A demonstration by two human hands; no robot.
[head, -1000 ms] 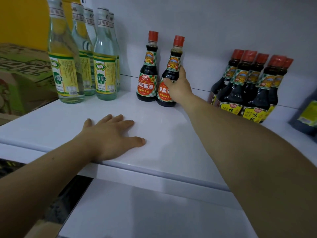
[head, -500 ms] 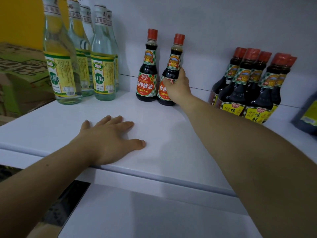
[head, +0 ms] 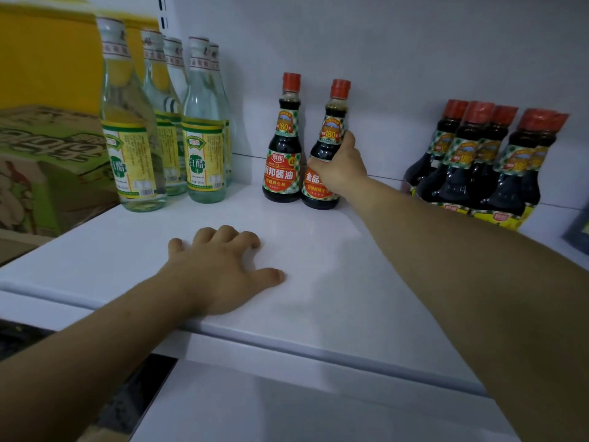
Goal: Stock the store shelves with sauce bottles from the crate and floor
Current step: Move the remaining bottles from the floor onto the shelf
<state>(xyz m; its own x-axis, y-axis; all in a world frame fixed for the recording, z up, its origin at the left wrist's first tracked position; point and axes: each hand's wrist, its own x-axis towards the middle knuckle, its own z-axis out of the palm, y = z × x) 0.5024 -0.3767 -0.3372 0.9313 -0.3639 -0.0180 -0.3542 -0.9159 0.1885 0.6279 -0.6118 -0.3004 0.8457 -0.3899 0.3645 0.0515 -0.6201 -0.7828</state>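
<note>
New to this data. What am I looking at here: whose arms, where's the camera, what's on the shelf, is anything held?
There is no robot: a person wears a wide-angle camera on the head, looking forward and down, so both bare arms come in from below. The left hand rests palm down on the white shelf. The right hand grips a dark soy sauce bottle with a red cap, standing upright at the back beside a matching bottle. To the left stand clear vinegar bottles with yellow labels; to the right, a cluster of dark sauce bottles. A cardboard box sits far left.

Bare forearms, no sleeves, jewellery
</note>
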